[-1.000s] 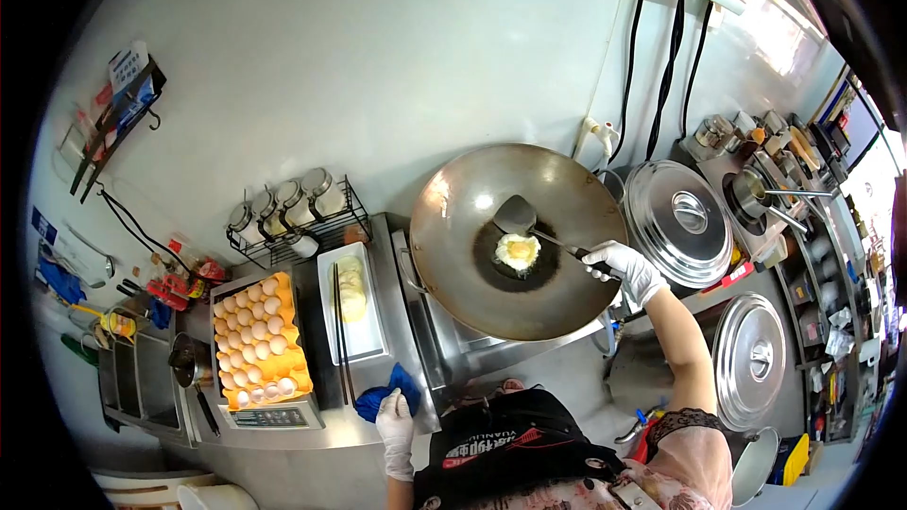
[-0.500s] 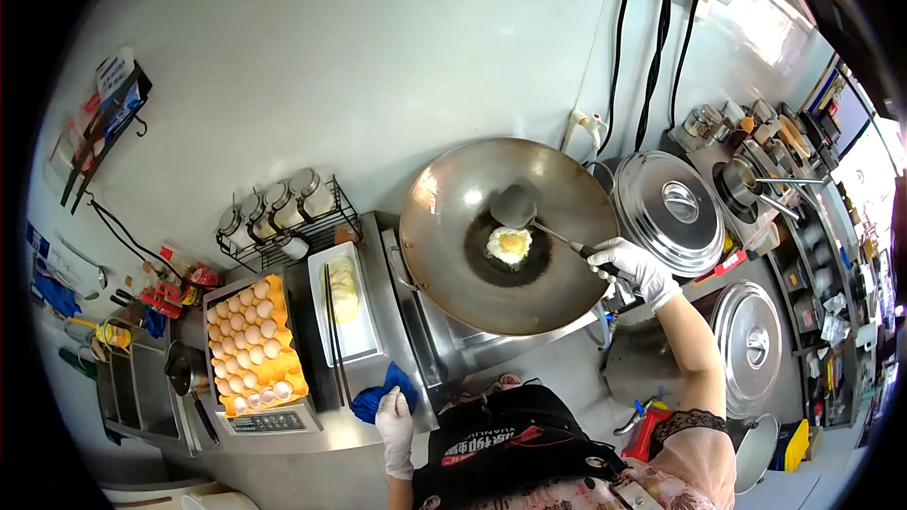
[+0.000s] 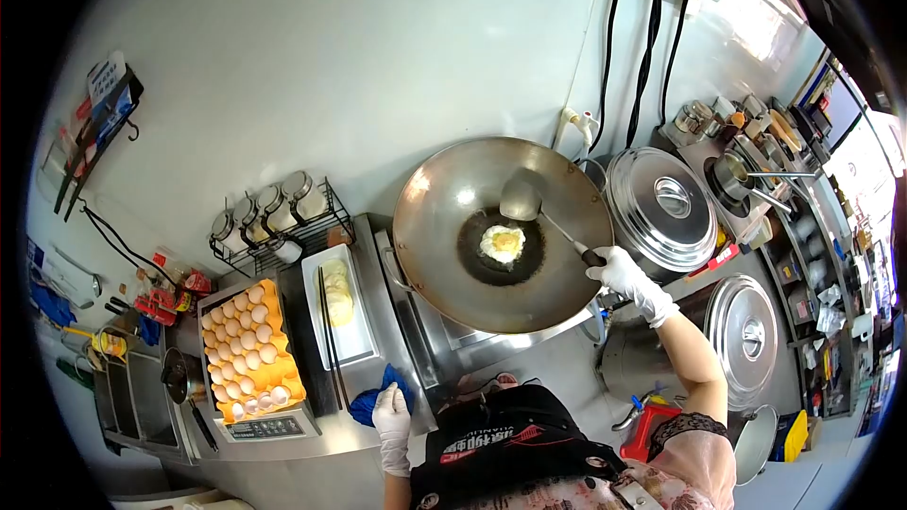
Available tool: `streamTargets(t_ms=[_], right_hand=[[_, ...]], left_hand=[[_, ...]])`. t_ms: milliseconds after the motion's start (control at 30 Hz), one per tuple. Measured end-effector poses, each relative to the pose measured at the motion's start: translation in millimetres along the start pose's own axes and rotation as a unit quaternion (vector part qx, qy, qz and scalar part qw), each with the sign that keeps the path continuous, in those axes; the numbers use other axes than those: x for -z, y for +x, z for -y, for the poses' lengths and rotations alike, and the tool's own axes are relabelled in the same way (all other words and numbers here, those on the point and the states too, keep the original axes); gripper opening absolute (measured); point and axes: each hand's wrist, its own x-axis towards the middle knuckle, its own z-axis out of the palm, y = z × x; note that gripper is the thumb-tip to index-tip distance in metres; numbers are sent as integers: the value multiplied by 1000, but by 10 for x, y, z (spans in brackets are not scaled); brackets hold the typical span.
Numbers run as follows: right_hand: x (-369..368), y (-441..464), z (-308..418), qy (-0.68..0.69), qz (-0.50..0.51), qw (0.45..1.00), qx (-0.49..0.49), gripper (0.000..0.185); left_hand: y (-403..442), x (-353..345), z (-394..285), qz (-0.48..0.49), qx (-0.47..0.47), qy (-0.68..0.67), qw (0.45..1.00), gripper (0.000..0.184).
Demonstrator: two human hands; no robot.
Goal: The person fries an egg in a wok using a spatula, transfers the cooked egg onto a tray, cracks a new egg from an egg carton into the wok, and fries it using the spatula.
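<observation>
My right hand (image 3: 631, 281), in a white glove, is closed around the handle of a wok spatula (image 3: 521, 197). The spatula's blade is inside the large wok (image 3: 436, 264), just behind a fried egg (image 3: 503, 244). White surrounds the yolk, and the egg lies in dark oil at the wok's bottom. My left hand (image 3: 391, 420), also gloved, is at the counter's front edge with its fingers curled together. A crumpled blue cloth (image 3: 367, 406) lies right against those fingers; whether they grip it is hidden.
Left of the wok are a white tray (image 3: 354, 349) with pale food, long chopsticks (image 3: 330, 331) and an egg carton (image 3: 288, 373) on a scale. Behind stands a jar rack (image 3: 333, 212). Lidded pots (image 3: 661, 203) crowd the right side.
The spatula blade has shifted back and right, away from the egg, and its face has turned. My right hand has come slightly nearer. My left hand stays by the cloth; the view has shifted slightly.
</observation>
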Motion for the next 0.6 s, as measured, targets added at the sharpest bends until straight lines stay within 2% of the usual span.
streamTargets(t_ms=[33,67,133,467,533,600], right_hand=[[-9,24,-37,16,-16,1000,21,32],[30,41,41,26,-6,999,-23,32],[93,8,173,36,2,998,-53,32],[303,87,126,99,38,987,-120,21],[313,209,-64,109,38,988,-97,20],[320,354,-144,91,87,990,-60,18]], left_hand=[[-1,9,-8,3,7,3,1000,24],[-12,25,-4,3,9,4,1000,24],[-9,38,-10,2,13,-6,1000,24],[-45,53,33,-7,20,19,1000,26],[-45,65,-7,-8,33,3,999,26],[-46,55,-5,-12,33,7,999,26]])
